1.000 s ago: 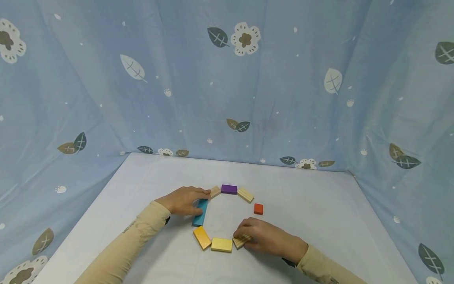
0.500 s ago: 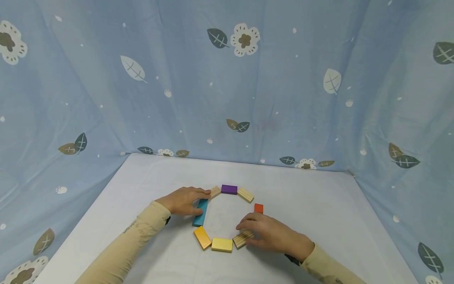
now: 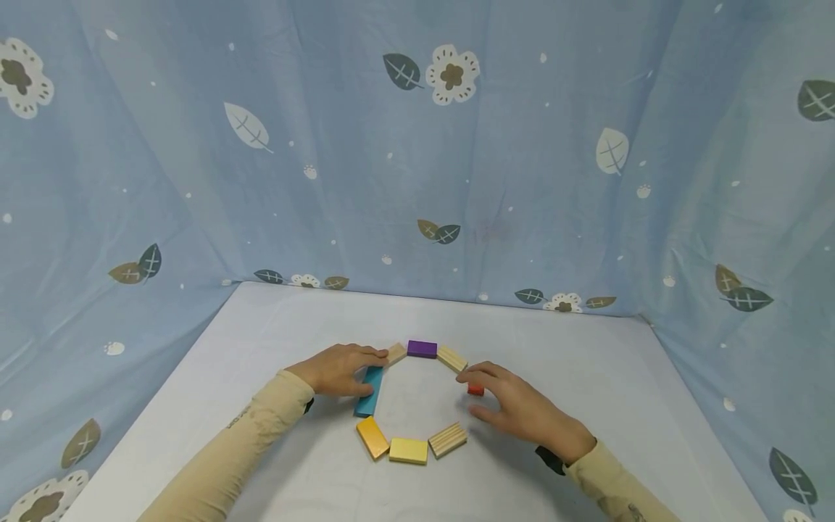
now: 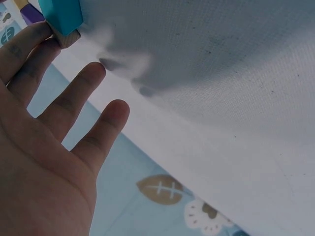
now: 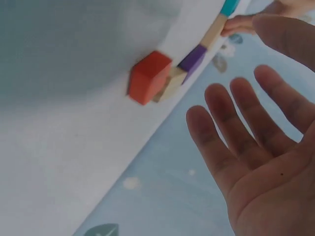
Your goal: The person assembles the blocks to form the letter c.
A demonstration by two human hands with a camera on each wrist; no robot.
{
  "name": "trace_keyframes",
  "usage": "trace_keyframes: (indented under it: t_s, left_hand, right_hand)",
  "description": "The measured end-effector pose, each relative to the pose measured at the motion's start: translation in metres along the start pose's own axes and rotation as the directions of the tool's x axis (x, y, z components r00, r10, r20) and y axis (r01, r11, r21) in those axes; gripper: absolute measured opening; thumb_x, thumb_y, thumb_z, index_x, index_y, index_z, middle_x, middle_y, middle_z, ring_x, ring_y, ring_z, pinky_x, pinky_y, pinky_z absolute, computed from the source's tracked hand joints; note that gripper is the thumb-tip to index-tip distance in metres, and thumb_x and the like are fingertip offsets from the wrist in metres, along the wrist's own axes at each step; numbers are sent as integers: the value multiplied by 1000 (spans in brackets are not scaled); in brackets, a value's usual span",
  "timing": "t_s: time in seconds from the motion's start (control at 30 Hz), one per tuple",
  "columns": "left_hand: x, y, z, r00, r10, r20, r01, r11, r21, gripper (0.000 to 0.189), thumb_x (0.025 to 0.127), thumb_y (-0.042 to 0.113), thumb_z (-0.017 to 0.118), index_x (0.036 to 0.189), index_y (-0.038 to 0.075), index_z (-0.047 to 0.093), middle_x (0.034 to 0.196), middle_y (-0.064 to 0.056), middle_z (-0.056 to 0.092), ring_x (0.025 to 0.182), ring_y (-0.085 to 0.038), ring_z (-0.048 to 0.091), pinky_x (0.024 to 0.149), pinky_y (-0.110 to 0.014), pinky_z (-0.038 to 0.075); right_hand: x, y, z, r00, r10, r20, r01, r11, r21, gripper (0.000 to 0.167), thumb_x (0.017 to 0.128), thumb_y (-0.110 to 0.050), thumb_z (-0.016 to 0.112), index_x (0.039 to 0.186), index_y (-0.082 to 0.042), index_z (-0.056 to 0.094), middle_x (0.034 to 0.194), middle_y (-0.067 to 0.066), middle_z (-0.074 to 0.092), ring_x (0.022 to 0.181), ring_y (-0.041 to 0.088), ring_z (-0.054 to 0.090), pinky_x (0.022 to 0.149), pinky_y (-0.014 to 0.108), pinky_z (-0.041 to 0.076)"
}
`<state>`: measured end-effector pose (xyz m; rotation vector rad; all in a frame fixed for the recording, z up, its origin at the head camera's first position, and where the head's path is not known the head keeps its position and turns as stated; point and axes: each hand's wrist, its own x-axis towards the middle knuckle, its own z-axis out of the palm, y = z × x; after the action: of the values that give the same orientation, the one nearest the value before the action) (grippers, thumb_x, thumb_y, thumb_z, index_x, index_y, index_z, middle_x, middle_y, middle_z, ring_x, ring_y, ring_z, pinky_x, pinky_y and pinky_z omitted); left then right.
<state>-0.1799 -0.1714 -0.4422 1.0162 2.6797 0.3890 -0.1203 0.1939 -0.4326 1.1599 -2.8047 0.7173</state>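
Several wooden blocks lie in a ring on the white table. At the ring's left side, my left hand [image 3: 334, 370] rests with its thumb on the blue block [image 3: 369, 403] and its fingertips at a plain wood block [image 3: 396, 353]. Its other fingers are spread in the left wrist view. My right hand [image 3: 522, 409] hovers over the red block [image 3: 476, 390], fingers extended and holding nothing. In the right wrist view the palm faces the camera, apart from the red block [image 5: 147, 81]. A ribbed brown wood block [image 3: 448, 439] lies nearer the front.
A purple block [image 3: 422, 349] and a pale ribbed block [image 3: 451, 358] form the ring's far side. Orange [image 3: 372, 438] and yellow [image 3: 408, 451] blocks make up the near side. Behind the white table [image 3: 554, 348] hangs a blue curtain [image 3: 352, 181] with leaves and flowers.
My right hand has let go of the ribbed brown block and moved away and to the right, over the red block. My left hand stays in place.
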Motion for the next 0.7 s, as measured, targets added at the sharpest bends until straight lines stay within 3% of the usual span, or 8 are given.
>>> trace_keyframes:
  t_s: [0.33, 0.7]
  left_hand:
    - [1, -1, -1, 1000, 6, 0, -6, 1000, 2, 57, 93, 29, 71, 145, 10, 58, 155, -2, 48, 139, -30, 47, 114, -52, 37]
    - [2, -2, 1, 1000, 7, -1, -7, 1000, 6, 57, 92, 29, 70, 145, 10, 58, 155, -2, 48, 138, -30, 47, 115, -51, 37]
  right_hand:
    - [2, 27, 3, 986, 161, -51, -162, 987, -15, 53, 89, -23, 80, 138, -16, 60, 137, -3, 57, 129, 18, 54, 103, 41, 51]
    - [1, 45, 14, 983, 180, -36, -181, 984, -4, 54, 88, -21, 81, 137, -11, 60, 138, 4, 57, 130, 25, 54, 105, 46, 48]
